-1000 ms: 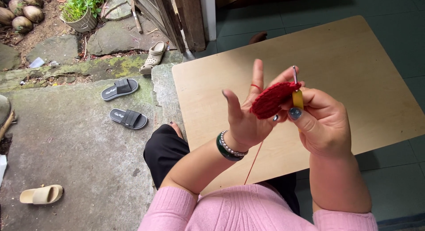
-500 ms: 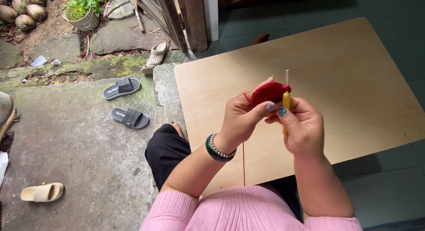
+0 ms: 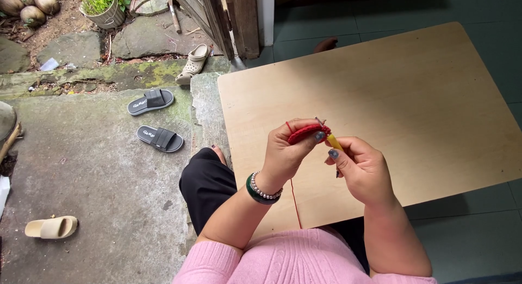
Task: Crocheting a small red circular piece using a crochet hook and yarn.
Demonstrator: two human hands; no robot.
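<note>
While the left hand (image 3: 288,148) pinches the red crochet piece (image 3: 308,133) above the wooden table (image 3: 424,99), its fingers hide most of it; the right hand (image 3: 363,168) grips a yellow-handled hook (image 3: 333,140), tip barely visible. Earlier, the left fingers were spread open.

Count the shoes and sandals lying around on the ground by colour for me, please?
Black slides: 2
Cream clog: 1
Beige slide: 1
Total: 4
</note>
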